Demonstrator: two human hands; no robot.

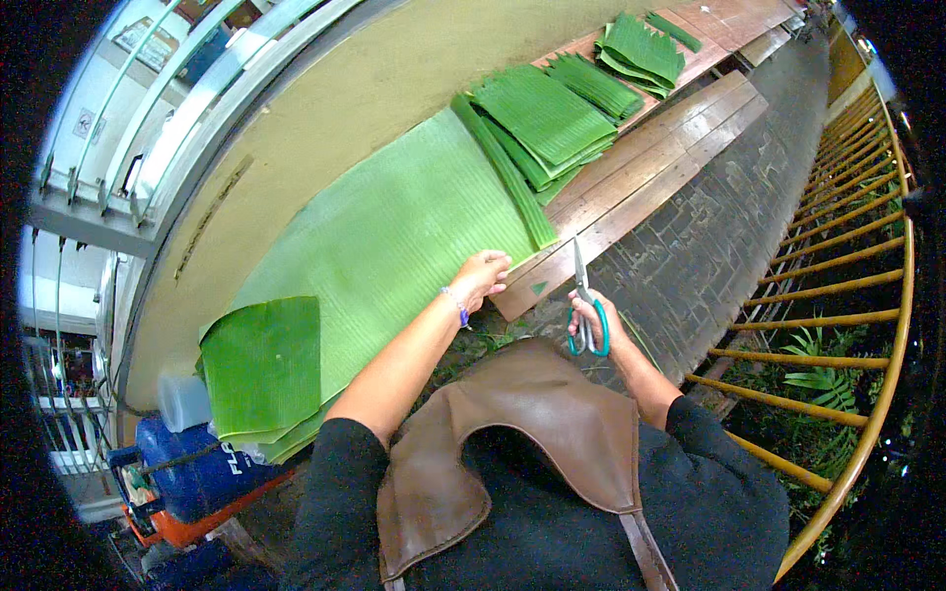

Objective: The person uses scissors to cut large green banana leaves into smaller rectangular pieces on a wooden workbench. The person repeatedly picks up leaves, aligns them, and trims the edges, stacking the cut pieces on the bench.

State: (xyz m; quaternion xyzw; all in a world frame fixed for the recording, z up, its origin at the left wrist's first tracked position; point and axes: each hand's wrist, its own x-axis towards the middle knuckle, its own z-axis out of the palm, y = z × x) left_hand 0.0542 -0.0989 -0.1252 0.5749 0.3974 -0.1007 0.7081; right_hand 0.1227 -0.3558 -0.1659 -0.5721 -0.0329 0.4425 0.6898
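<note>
A large pale green banana leaf (pixel 384 222) lies spread underside up before me, its far end rolled or folded into a darker strip (pixel 505 172). With fingers pinched together, my left hand (pixel 481 279) grips the leaf's near edge, close to that strip's lower end. My right hand (pixel 613 325) is closed round the teal and grey handles of a pair of scissors (pixel 581 271). The blades point away from me, to the right of the leaf and apart from it; they look nearly closed.
Cut leaf stacks (pixel 547 118) and smaller leaf pieces (pixel 641 54) lie farther along the table. More cut leaves (pixel 264 369) rest at the left, above a blue tank (pixel 187 468). A wooden bench (pixel 670 143) runs alongside. A yellow railing (pixel 838 288) borders the brick floor on the right.
</note>
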